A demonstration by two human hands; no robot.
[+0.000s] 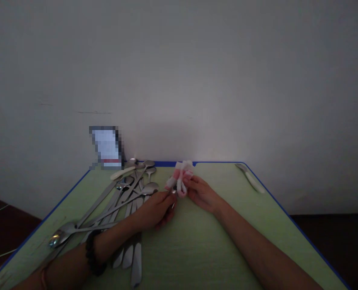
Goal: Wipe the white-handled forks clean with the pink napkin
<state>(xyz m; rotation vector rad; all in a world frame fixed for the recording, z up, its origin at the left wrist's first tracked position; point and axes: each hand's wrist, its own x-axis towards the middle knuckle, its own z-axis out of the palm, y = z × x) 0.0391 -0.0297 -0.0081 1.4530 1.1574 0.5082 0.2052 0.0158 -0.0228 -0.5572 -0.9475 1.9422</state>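
Near the middle of the table, my left hand (159, 210) is closed around a shiny metal piece of cutlery (174, 192). Most of that piece is hidden by fingers and cloth, so its exact kind does not show. My right hand (202, 193) pinches a bunched pink-and-white cloth (181, 177), which touches the metal piece between the two hands. Left of and beneath my left forearm lies a heap of metal spoons (150, 188) and other long-handled cutlery, with several handles (136, 262) pointing towards me.
A fork-like utensil with a cream handle (254, 181) lies alone at the right. Another cream handle (123, 173) rests on the heap. A blurred-out phone-like screen (108, 147) leans at the back left. The green table (197, 249) has a blue edge against the wall (227, 80).
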